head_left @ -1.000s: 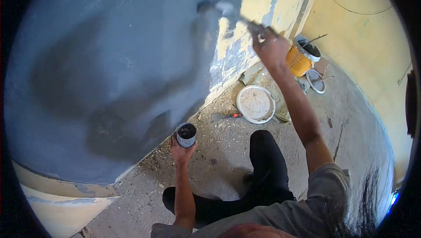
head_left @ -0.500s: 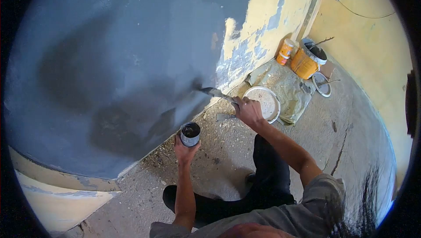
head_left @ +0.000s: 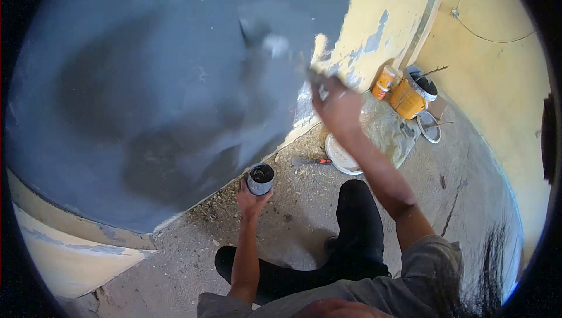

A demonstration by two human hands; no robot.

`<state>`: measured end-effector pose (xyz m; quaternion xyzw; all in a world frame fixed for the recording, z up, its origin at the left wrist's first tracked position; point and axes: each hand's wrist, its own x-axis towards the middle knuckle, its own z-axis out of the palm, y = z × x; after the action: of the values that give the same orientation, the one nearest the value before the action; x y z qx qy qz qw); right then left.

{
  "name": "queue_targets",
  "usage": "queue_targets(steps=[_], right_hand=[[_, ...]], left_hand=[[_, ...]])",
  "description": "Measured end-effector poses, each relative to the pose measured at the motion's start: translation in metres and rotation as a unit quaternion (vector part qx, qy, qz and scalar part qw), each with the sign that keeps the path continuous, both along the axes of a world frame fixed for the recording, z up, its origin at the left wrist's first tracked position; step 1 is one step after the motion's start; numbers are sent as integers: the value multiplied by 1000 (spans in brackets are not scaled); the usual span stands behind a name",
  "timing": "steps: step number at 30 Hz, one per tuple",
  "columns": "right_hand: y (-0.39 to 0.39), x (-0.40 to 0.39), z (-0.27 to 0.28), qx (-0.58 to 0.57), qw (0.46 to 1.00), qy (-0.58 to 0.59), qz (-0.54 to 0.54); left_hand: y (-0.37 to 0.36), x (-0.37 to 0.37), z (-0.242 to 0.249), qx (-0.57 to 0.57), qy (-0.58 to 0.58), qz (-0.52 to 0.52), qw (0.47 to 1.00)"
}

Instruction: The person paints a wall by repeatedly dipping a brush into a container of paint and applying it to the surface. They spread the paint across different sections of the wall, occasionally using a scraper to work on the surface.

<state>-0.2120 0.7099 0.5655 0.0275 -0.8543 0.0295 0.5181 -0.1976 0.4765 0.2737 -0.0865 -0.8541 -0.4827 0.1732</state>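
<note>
Surroundings, right of centre: a yellow bucket [head_left: 407, 100], stick leaning out of its dark mouth; small orange tubs [head_left: 384, 82] just left of it; a round grey lid [head_left: 429, 127] to its lower right. A crumpled sheet [head_left: 401, 137] lies below the bucket. In the way: my right forearm [head_left: 383, 168] crosses over part of the sheet and hides the right side of a white lid [head_left: 338, 157]. A scraper [head_left: 310, 160] lies flat, handle toward that lid.

Hands: right hand [head_left: 341, 110], upper centre, fingers closed round the handle of a brush [head_left: 274, 44]; its head is blurred before the grey wall [head_left: 175, 37], contact cannot be told. Left hand [head_left: 253, 202], centre, fingers wrapped around an upright cup [head_left: 260, 184].

Materials: cup cylindrical, grey-smeared, dark inside. Wall matt, pale-specked, ending raggedly against yellow paint [head_left: 364, 7]. Floor [head_left: 421, 201] rough concrete, flake-strewn along the wall's foot, cracked at right.
</note>
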Motion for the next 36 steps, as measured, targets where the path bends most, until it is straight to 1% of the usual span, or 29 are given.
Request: queue_targets(steps=[1,2,4,5,8,9,10,11,12,13,14,15,16,18,20,22,23,24,25,26,27,29,30,31,32,33,34,35,36], right_hand=[[3,-4,-48,28,996,-81,-18],[-4,6,-77,34,984,-170,-47],[-8,30,-115,28,955,-295,-11],[-10,37,-120,16,938,-347,0],[-3,32,-115,23,941,-338,12],[-3,22,-98,21,945,-327,-10],[0,10,-79,122,971,-192,-75],[3,2,-43,79,978,-185,-50],[8,-4,-14,34,990,-132,-38],[3,-3,19,13,999,-25,-19],[5,2,43,-9,1000,25,6],[2,5,62,-62,994,86,28],[0,8,79,-48,988,146,22],[-4,13,82,-105,980,169,19],[0,7,43,-73,990,118,5],[6,-5,-38,33,997,-50,-56],[0,1,-75,4,987,-155,-41],[2,9,-107,29,983,-182,-25],[1,27,-129,21,965,-258,-39],[6,36,-142,12,942,-331,-51],[19,33,-150,9,943,-328,-51],[45,30,-166,85,850,-515,-64],[57,25,-165,106,865,-483,-79],[77,7,-166,110,865,-477,-114],[97,-14,-155,120,899,-398,-139],[111,-32,-127,102,925,-334,-150],[115,-41,-84,96,943,-275,-160],[113,-44,-45,52,954,-239,-174],[127,-45,-22,72,976,-157,-131]], left_hand=[[-2,-1,-3,14,-10,-6,1000],[-5,0,-5,14,-11,-4,1000],[-10,0,-9,29,-5,7,1000],[-11,1,-7,30,-6,7,1000],[-11,3,-5,-1,-43,16,999],[-12,1,-8,-4,-68,2,998],[-11,-1,-10,-7,-92,-11,996],[-8,-2,-9,-6,-91,-15,996],[-4,-1,-7,-5,-55,4,998],[-2,0,-7,-5,-20,24,999],[-2,-1,-8,-4,-24,23,999],[-1,-1,-10,12,-35,8,999],[-1,-2,-10,28,-45,-7,999],[0,-5,-7,39,-56,-18,997],[-1,-6,-2,48,-63,-32,996],[-3,-4,4,64,-58,-32,996],[-4,-3,3,61,-57,-34,996],[-4,-2,1,61,-26,-4,998],[-5,-4,0,62,6,27,998],[-7,-7,-4,61,12,27,998],[-10,-7,-9,59,-4,28,998],[-16,-5,-15,49,-25,26,998],[-16,-3,-13,45,-16,31,998],[-15,-3,-12,44,-6,37,998],[-15,-2,-12,43,-6,36,998],[-15,-3,-12,47,-12,33,998],[-14,-3,-12,51,-18,30,998],[-13,-4,-8,51,-17,30,998],[-11,-1,-2,37,-24,31,999]])
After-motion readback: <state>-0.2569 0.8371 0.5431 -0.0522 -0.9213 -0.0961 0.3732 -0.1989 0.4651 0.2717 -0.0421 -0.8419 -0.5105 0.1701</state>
